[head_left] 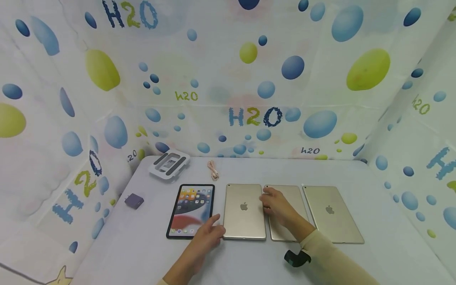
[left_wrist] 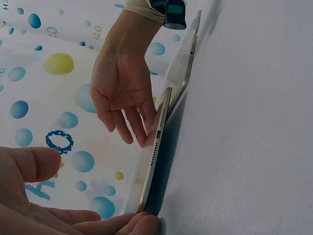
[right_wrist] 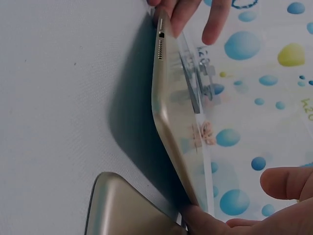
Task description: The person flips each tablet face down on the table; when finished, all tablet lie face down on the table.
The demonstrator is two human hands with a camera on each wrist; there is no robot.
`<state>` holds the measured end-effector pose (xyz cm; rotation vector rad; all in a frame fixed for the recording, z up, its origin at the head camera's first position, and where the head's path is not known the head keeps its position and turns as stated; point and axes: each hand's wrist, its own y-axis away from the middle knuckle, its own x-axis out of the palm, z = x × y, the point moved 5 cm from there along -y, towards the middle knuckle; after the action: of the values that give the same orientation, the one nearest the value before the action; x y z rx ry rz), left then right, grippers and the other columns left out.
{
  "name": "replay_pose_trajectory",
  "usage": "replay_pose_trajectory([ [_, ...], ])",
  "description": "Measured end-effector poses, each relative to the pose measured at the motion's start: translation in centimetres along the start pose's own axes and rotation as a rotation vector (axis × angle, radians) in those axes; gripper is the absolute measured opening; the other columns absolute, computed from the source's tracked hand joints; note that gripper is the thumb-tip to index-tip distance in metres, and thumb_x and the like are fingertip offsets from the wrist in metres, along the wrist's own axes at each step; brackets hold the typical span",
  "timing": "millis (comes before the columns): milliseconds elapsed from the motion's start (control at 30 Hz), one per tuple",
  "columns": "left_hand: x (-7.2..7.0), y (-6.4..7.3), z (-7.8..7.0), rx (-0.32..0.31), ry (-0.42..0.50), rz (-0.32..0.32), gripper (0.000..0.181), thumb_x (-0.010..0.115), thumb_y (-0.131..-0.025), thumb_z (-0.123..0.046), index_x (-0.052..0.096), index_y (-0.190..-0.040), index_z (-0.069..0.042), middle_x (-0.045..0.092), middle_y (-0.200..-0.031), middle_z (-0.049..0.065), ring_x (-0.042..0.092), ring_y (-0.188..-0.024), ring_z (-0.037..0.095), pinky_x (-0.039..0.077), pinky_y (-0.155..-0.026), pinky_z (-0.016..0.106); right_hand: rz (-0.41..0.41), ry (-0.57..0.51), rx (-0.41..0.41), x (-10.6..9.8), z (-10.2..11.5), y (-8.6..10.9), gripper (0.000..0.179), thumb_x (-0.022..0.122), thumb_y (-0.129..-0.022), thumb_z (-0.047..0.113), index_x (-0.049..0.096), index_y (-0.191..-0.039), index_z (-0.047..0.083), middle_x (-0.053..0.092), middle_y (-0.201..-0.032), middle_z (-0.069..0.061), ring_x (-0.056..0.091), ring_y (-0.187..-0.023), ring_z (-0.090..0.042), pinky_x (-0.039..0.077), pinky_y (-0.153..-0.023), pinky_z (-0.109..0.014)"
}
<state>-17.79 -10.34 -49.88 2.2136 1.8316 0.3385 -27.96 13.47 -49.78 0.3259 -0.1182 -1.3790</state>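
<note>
A gold tablet (head_left: 244,221), back up with an apple logo, lies between my two hands. My left hand (head_left: 206,236) is at its lower left corner; in the left wrist view its fingertips (left_wrist: 146,223) touch the tablet's edge, with the thumb held apart. On the opposite long edge is my right hand (head_left: 279,208), fingers extended and thumb apart in the right wrist view, a fingertip (right_wrist: 198,215) against the edge. The right hand partly covers a second gold tablet (head_left: 285,233). Whether the first tablet is slightly raised, I cannot tell.
A black-framed tablet (head_left: 192,209) with its screen lit lies on the left. Another gold tablet (head_left: 336,221) is at the right. Further off are a purple charger plug (head_left: 134,201), a pale coiled cable (head_left: 213,171) and a white case (head_left: 170,164) on the white table (head_left: 246,261).
</note>
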Motion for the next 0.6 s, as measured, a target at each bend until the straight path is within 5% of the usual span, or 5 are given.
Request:
replay_pose_trajectory([
  [200, 0.28, 0.35, -0.11, -0.014, -0.026, 0.003, 0.074, 0.061, -0.099, -0.024, 0.025, -0.159, 0.001, 0.042, -0.15, 0.036, 0.04, -0.141, 0.049, 0.04, -0.112, 0.061, -0.001, 0.036, -0.005, 0.22, 0.31, 0.35, 0.06, 0.052, -0.102, 0.012, 0.03, -0.153, -0.009, 0.033, -0.156, -0.034, 0.045, -0.136, -0.047, 0.044, -0.11, -0.056],
  [600, 0.29, 0.6, 0.03, -0.013, -0.004, -0.019, 0.068, 0.055, -0.102, -0.023, 0.026, -0.157, 0.003, 0.041, -0.151, 0.036, 0.044, -0.139, 0.047, 0.041, -0.111, 0.06, -0.007, 0.078, -0.019, 0.44, 0.45, 0.65, 0.063, 0.055, -0.1, 0.014, 0.03, -0.153, -0.009, 0.033, -0.156, -0.035, 0.04, -0.141, -0.049, 0.042, -0.111, -0.059],
])
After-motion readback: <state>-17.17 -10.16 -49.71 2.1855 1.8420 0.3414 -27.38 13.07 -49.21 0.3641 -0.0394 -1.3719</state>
